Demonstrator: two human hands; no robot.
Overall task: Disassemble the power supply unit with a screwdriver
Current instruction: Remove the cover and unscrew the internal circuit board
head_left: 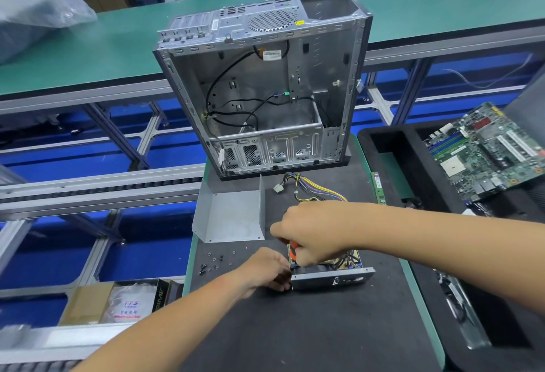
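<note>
Opened power supply unit [330, 275] on dark counter [295, 327] before empty computer case [265, 91], right hand [312, 231] gripping orange-handled screwdriver [292, 249] over it, left hand [267, 268] curled against its near-left corner, removed cover [233, 215] beside, loose screws [212, 261] nearby

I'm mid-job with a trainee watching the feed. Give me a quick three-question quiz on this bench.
1. True or false: the PSU cover is already off.
2. Which hand grips the screwdriver? A) left hand B) right hand C) neither
3. Fill in: the loose screws lie on the mat to the ____ of the PSU.

Key:
1. True; the cover lies on the mat between the PSU and the case.
2. B; the left hand steadies the PSU's corner.
3. Left.
</note>
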